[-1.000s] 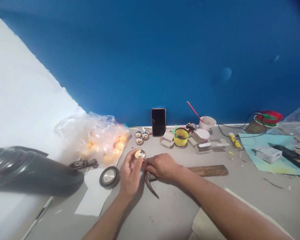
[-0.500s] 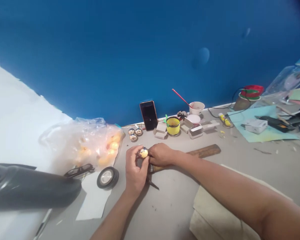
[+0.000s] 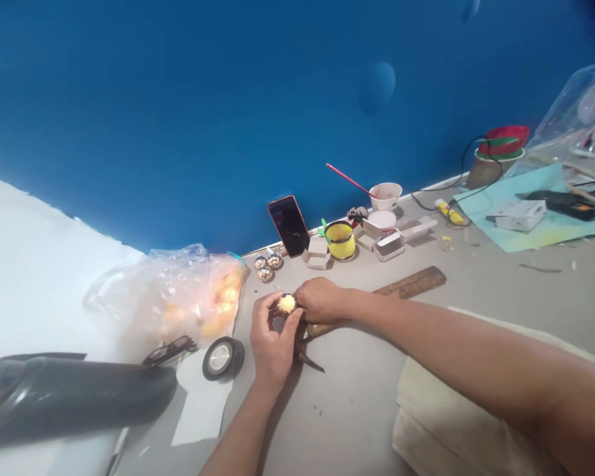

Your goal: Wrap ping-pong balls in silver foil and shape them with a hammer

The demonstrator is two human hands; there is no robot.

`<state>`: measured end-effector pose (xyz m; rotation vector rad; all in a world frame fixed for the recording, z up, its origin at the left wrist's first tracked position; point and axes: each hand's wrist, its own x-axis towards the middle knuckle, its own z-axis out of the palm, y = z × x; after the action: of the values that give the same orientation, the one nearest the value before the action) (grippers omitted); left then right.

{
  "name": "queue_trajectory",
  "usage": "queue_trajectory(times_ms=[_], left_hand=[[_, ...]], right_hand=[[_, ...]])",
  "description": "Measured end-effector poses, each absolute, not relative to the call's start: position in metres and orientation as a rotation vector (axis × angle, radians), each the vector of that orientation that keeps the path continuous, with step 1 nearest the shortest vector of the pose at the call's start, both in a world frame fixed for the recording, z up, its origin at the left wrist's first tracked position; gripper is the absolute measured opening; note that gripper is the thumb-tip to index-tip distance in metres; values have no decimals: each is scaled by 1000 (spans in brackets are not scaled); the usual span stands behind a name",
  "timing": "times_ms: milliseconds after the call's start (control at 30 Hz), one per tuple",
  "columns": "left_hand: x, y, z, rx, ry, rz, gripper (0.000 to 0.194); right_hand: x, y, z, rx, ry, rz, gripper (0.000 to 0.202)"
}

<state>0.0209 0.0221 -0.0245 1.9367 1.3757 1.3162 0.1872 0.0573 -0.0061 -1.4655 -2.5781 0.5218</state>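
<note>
Gripping ball (image 3: 286,303) in left hand (image 3: 274,337); right hand's (image 3: 322,301) fingertips hidden, grip undeterminable; hammer (image 3: 410,283) partly covered.

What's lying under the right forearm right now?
The wooden handle of a hammer passes beneath the right forearm, showing on both sides. Its middle is covered, and the hands hide part of the metal head.

Blue wall (image 3: 203,119) fills the top, approx. 10 to 2 o'clock — round mark (image 3: 381,82) nr 1. White area (image 3: 24,225) at 9, surface type unclear. Grey tabletop (image 3: 347,403) at 6 — pale strip (image 3: 443,184) along its back edge.
</note>
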Motion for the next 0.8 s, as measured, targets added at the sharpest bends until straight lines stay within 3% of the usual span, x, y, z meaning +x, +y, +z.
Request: queue_trajectory(times_ms=[800], left_hand=[[20, 24, -27, 1753, 1361, 1319, 42]], right_hand=[[182, 49, 0, -1548, -2512, 526, 34]])
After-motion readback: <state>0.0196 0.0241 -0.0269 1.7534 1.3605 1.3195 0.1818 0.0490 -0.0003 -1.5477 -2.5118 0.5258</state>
